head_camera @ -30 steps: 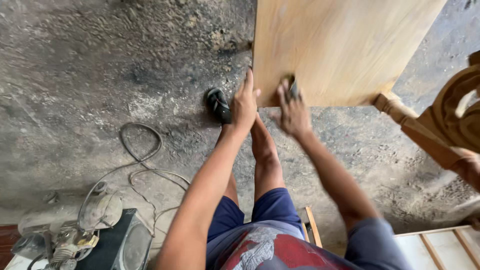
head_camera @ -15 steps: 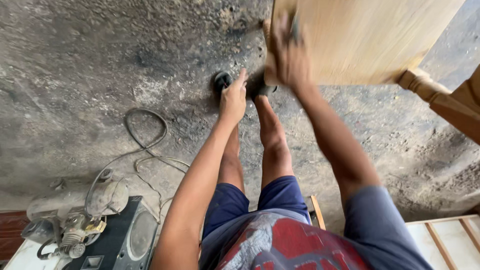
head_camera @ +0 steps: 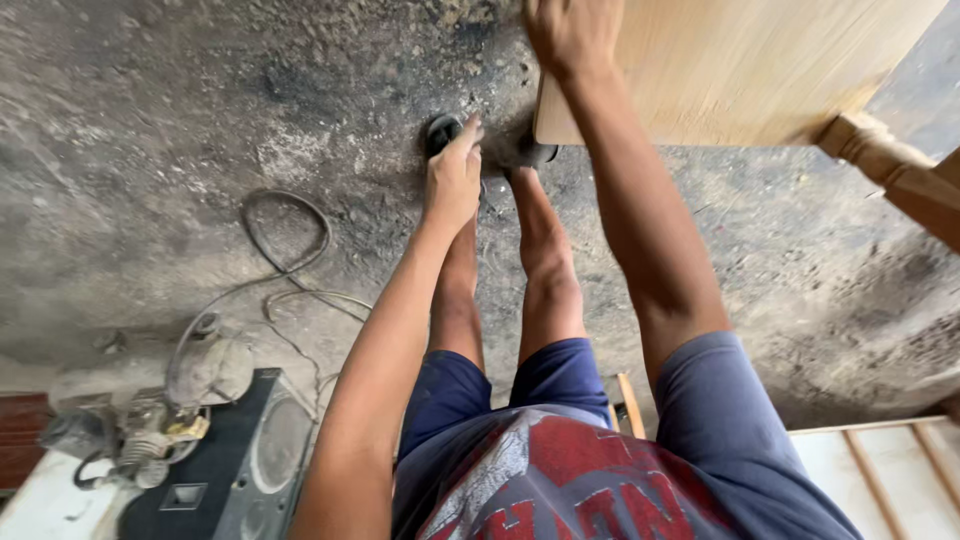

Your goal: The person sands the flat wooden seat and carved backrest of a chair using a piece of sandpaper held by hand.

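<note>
A large pale wooden board (head_camera: 740,60) stands at the top right. My right hand (head_camera: 570,35) lies flat against its left part, close to the board's edge; the fingertips run out of the frame, so what they hold is hidden. My left hand (head_camera: 455,175) reaches down in front of my legs with its fingers stretched out and nothing in it, just above my black sandals (head_camera: 440,130) on the dirty concrete floor (head_camera: 150,120).
A grey cable (head_camera: 290,250) loops over the floor to power tools (head_camera: 150,430) at the bottom left, beside a black speaker box (head_camera: 240,470). A carved wooden furniture leg (head_camera: 880,160) juts in at the right. A white wooden frame (head_camera: 880,470) lies at the bottom right.
My right hand has slid up the board toward the top of the view. My left hand has come off the board's edge and now hangs lower, over my feet. The view has tilted down.
</note>
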